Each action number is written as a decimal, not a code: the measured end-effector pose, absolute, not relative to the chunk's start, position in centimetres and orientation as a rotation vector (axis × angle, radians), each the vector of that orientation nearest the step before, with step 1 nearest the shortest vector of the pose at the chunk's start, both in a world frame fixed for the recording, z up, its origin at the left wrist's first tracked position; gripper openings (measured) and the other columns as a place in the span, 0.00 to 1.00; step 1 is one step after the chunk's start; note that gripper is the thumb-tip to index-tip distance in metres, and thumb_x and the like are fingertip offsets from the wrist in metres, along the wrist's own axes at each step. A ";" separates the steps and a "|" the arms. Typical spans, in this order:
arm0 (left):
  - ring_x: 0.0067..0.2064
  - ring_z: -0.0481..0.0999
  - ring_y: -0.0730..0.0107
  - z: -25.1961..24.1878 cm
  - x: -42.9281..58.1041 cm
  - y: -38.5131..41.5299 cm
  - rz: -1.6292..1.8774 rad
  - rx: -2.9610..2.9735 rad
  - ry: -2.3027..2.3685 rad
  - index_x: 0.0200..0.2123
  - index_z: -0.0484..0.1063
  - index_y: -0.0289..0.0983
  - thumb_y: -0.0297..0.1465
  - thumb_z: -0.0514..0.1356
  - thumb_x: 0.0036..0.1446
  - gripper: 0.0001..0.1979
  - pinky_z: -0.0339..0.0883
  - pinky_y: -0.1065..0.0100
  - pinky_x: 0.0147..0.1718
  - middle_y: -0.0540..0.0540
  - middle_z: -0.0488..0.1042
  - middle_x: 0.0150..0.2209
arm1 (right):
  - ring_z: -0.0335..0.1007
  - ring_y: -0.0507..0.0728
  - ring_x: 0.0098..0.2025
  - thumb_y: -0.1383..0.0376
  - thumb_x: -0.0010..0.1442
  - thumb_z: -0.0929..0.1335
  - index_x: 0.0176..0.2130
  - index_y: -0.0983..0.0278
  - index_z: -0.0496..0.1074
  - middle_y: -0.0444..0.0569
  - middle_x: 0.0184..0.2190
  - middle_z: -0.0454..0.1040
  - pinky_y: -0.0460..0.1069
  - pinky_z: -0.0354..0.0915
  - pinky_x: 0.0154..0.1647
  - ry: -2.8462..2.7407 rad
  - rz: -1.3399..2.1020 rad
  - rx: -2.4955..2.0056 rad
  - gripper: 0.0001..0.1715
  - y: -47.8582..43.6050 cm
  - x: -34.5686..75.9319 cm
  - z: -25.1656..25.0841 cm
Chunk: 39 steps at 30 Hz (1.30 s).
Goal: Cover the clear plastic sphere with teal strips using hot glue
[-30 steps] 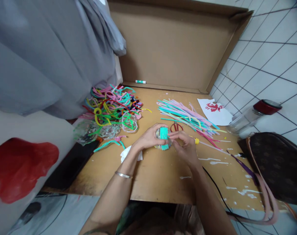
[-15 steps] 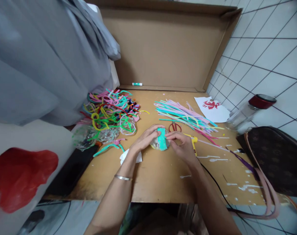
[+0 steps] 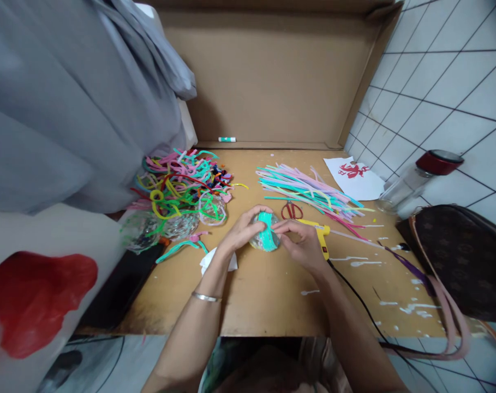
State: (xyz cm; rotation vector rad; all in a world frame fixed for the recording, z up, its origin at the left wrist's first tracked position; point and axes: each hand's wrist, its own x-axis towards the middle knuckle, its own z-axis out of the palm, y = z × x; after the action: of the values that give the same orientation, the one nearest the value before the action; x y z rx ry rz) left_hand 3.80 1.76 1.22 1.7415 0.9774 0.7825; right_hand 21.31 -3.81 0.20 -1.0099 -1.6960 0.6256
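A clear round plastic piece [image 3: 255,242] sits in front of me, with a band of teal fuzzy pipe cleaners [image 3: 267,232] running across its middle. My left hand [image 3: 244,230] is closed around its left and far edge, thumb resting near the teal band. On the other side, my right hand [image 3: 300,243] has thumb and fingers pinched together at the band's right edge. Whatever lies between those fingertips is too small to make out. Just beyond my right hand lies a yellow glue gun [image 3: 323,233], and red-handled scissors [image 3: 292,211] rest behind the round piece.
Tangled colourful pipe cleaners [image 3: 178,185] and clear round pieces [image 3: 178,225] lie left, near a black flat object [image 3: 119,286] and white tissue [image 3: 219,263]. Straight pipe cleaners [image 3: 309,191], paper with a red drawing [image 3: 354,179], a bottle [image 3: 407,188] and a brown bag [image 3: 456,262] stand right.
The round piece is turned or tilted slightly under my hands. My right fingers have shifted slightly left along the band's edge. The camera view has moved a little.
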 end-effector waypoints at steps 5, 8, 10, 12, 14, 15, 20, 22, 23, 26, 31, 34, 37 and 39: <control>0.40 0.69 0.65 1.0 4.0 1.8 0.824 1.711 0.953 0.45 0.68 0.33 0.31 0.53 0.41 0.24 0.64 0.68 0.40 0.46 0.72 0.40 | 0.75 0.55 0.40 0.72 0.53 0.66 0.30 0.60 0.74 0.46 0.33 0.79 0.53 0.69 0.45 -1.727 0.589 -1.013 0.09 -3.8 21.3 0.2; 0.39 0.68 0.66 0.7 4.1 1.8 0.834 1.694 0.973 0.44 0.68 0.34 0.32 0.53 0.41 0.23 0.64 0.69 0.39 0.47 0.71 0.38 | 0.75 0.55 0.40 0.72 0.54 0.65 0.31 0.60 0.73 0.46 0.34 0.79 0.53 0.69 0.45 -1.747 0.552 -1.012 0.09 -3.7 21.3 0.0; 0.38 0.68 0.67 0.6 4.2 1.9 0.834 1.688 0.983 0.44 0.68 0.34 0.32 0.53 0.41 0.23 0.63 0.70 0.38 0.47 0.71 0.38 | 0.75 0.55 0.40 0.72 0.54 0.65 0.31 0.60 0.73 0.46 0.34 0.79 0.53 0.69 0.45 -1.759 0.534 -1.007 0.09 -3.7 21.4 0.0; 0.38 0.68 0.67 0.5 4.2 1.9 0.835 1.683 0.992 0.44 0.67 0.34 0.33 0.54 0.41 0.23 0.63 0.70 0.38 0.47 0.71 0.38 | 0.76 0.55 0.40 0.72 0.54 0.65 0.30 0.60 0.73 0.46 0.34 0.79 0.53 0.69 0.44 -1.763 0.522 -1.005 0.09 -3.7 21.4 0.1; 0.39 0.68 0.66 0.5 4.3 1.9 0.837 1.679 0.994 0.43 0.68 0.34 0.33 0.54 0.40 0.23 0.64 0.70 0.38 0.47 0.71 0.39 | 0.76 0.55 0.40 0.72 0.54 0.65 0.30 0.59 0.73 0.46 0.34 0.79 0.53 0.69 0.44 -1.765 0.516 -1.009 0.10 -3.7 21.4 0.2; 0.39 0.68 0.66 0.5 4.3 2.0 0.841 1.679 0.991 0.43 0.68 0.34 0.33 0.54 0.40 0.23 0.64 0.69 0.38 0.47 0.71 0.39 | 0.76 0.55 0.40 0.72 0.53 0.65 0.30 0.59 0.73 0.46 0.34 0.79 0.53 0.69 0.44 -1.765 0.515 -1.012 0.10 -3.7 21.4 0.2; 0.40 0.69 0.65 1.0 4.2 1.8 0.822 1.683 0.993 0.44 0.68 0.34 0.32 0.54 0.41 0.23 0.65 0.68 0.40 0.47 0.72 0.39 | 0.76 0.55 0.40 0.72 0.53 0.65 0.31 0.60 0.74 0.46 0.34 0.79 0.53 0.69 0.44 -1.758 0.528 -1.013 0.10 -3.7 21.4 0.1; 0.40 0.69 0.65 1.2 4.2 1.8 0.810 1.685 1.001 0.45 0.68 0.33 0.32 0.54 0.41 0.24 0.65 0.67 0.40 0.46 0.72 0.40 | 0.76 0.55 0.40 0.72 0.53 0.65 0.31 0.61 0.74 0.47 0.34 0.79 0.53 0.69 0.44 -1.757 0.532 -1.014 0.09 -3.7 21.4 0.0; 0.41 0.69 0.64 1.2 4.1 1.8 0.807 1.686 1.003 0.45 0.68 0.33 0.32 0.54 0.41 0.24 0.65 0.67 0.40 0.46 0.72 0.40 | 0.76 0.55 0.40 0.73 0.53 0.65 0.31 0.61 0.74 0.47 0.35 0.79 0.53 0.69 0.44 -1.760 0.532 -1.014 0.09 -3.7 21.4 0.0; 0.41 0.69 0.64 1.3 4.1 1.8 0.809 1.695 0.998 0.46 0.69 0.33 0.32 0.54 0.42 0.24 0.65 0.67 0.41 0.46 0.72 0.40 | 0.76 0.55 0.41 0.73 0.53 0.65 0.31 0.60 0.74 0.47 0.34 0.79 0.53 0.69 0.45 -1.769 0.517 -1.008 0.10 -3.7 21.5 0.1; 0.40 0.69 0.66 1.2 4.1 1.8 0.797 1.684 0.987 0.47 0.69 0.33 0.32 0.54 0.43 0.24 0.65 0.68 0.40 0.47 0.72 0.39 | 0.76 0.55 0.40 0.73 0.53 0.65 0.31 0.60 0.74 0.47 0.35 0.79 0.53 0.69 0.44 -1.782 0.487 -0.996 0.10 -3.7 21.6 0.1; 0.39 0.68 0.65 1.2 4.0 1.8 0.774 1.675 0.995 0.47 0.68 0.34 0.33 0.54 0.44 0.24 0.64 0.68 0.38 0.47 0.71 0.38 | 0.76 0.55 0.40 0.73 0.53 0.65 0.31 0.61 0.74 0.47 0.35 0.79 0.52 0.70 0.43 -1.785 0.483 -0.992 0.10 -3.6 21.6 0.0; 0.40 0.68 0.65 1.1 3.9 1.9 0.765 1.678 0.991 0.47 0.68 0.34 0.34 0.55 0.45 0.24 0.64 0.68 0.39 0.48 0.71 0.38 | 0.76 0.55 0.39 0.74 0.53 0.65 0.31 0.61 0.74 0.48 0.34 0.79 0.52 0.70 0.43 -1.781 0.492 -0.973 0.10 -3.5 21.7 0.0; 0.41 0.68 0.65 1.1 3.9 1.9 0.766 1.678 0.986 0.47 0.68 0.34 0.34 0.54 0.46 0.23 0.64 0.68 0.39 0.47 0.71 0.38 | 0.76 0.55 0.40 0.74 0.53 0.65 0.31 0.61 0.74 0.48 0.34 0.79 0.52 0.70 0.43 -1.777 0.497 -0.969 0.10 -3.5 21.7 0.0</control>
State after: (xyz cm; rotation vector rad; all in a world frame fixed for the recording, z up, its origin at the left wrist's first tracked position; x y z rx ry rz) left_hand 3.92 1.89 1.06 1.6783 0.9858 0.7655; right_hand 21.67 -3.52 -0.03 -0.9687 -1.7765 0.4972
